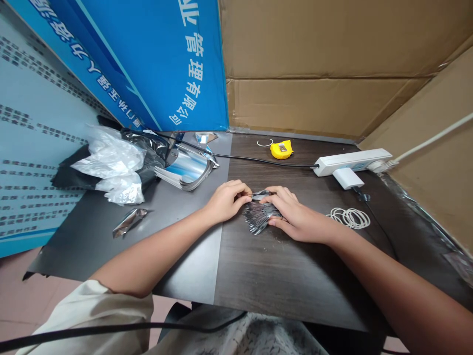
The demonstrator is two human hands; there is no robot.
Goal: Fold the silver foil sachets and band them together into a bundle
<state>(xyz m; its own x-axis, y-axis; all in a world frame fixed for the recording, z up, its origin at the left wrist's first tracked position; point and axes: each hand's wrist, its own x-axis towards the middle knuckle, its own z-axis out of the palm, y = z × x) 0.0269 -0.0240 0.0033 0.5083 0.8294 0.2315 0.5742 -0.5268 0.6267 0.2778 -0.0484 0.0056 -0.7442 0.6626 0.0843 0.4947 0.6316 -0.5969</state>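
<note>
Nearby, tape measure (281,149), rubber bands (349,217), power strip (352,161).

- The blue board (162,59) behind the table carries white Chinese characters, turned sideways: "管理有限公司".
- The pale panel (33,148) at left has dark lines of print, too blurred to read.

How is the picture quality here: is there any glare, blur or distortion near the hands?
Head view: the light is even and soft, with only faint shadows under the left hand and right hand; the curved shiny sheets and the silver pouches show bright glare; straight edges of the table bend toward the corners, a wide-lens distortion; the centre is sharp, the borders softer.
</note>
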